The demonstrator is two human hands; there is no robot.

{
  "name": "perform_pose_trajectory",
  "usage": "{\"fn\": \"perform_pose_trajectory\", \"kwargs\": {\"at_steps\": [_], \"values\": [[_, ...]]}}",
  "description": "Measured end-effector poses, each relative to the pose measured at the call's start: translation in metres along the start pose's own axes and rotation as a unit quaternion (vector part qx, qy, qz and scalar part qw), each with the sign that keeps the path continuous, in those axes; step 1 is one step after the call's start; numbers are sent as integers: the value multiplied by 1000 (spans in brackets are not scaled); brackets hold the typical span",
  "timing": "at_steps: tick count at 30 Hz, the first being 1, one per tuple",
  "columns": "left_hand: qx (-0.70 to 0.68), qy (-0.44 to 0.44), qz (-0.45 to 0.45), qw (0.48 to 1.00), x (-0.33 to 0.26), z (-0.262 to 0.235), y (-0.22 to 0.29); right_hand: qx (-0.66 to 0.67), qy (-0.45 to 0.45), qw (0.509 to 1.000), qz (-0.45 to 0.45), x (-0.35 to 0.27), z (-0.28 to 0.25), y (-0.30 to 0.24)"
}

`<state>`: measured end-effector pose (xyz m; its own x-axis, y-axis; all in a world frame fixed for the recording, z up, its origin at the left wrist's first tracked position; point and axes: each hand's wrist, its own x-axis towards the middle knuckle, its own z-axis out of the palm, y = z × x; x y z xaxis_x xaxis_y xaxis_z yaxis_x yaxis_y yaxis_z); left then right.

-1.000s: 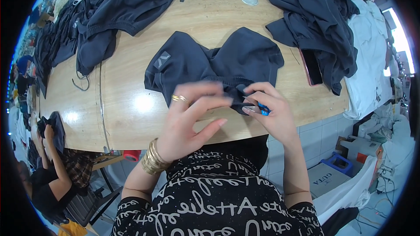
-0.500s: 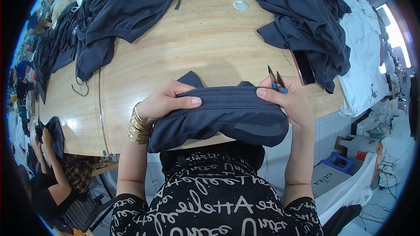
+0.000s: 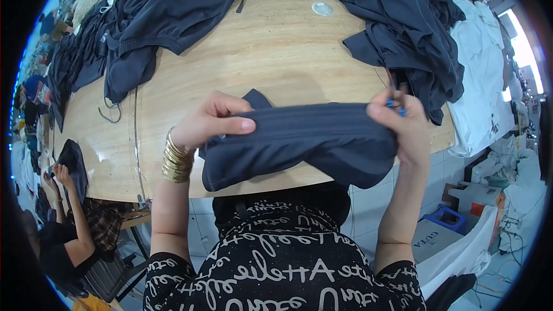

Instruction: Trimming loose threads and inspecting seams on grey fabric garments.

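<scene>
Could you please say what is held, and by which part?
Left hand and right hand grip the dark garment by its waistband; right also holds blurred snips.

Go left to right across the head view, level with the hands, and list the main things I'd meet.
Co-worker's hands → person's left hand → dark garment held between both hands → person's right hand → white cloth.

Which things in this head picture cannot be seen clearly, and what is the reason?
Head view: blades of the blue-handled snips in the right hand, lost in motion blur.
Head view: far side of the held dark garment, hidden by its near side.
Head view: top of the garment heap on the right, cut off by the upper edge.
</scene>
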<state>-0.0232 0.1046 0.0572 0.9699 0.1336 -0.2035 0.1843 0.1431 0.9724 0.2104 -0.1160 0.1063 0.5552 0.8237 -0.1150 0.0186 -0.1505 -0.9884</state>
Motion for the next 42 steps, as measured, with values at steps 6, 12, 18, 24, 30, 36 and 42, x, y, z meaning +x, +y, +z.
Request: {"fn": "perform_pose_trajectory", "kwargs": {"at_steps": [6,12,18,24,30,36,42], "values": [[55,42,111,991,-12,-26,27,25,59,996,-67,-1,-43,-17],[159,65,135,976,-18,-30,67,2,69,990,-125,0,-47,-37],[180,59,133,973,-14,-27,88,-48,86,984,-146,5,-39,-65],[205,36,199,958,27,15,126,-151,-83,961,-215,30,43,-82],[162,-132,98,973,32,-6,137,-67,-128,981,-129,29,25,-120],[190,-47,85,977,-22,-46,158,77,118,976,-165,37,-51,-139],[280,-58,95,953,-31,-41,194,78,112,974,-183,33,-62,-146]]}}
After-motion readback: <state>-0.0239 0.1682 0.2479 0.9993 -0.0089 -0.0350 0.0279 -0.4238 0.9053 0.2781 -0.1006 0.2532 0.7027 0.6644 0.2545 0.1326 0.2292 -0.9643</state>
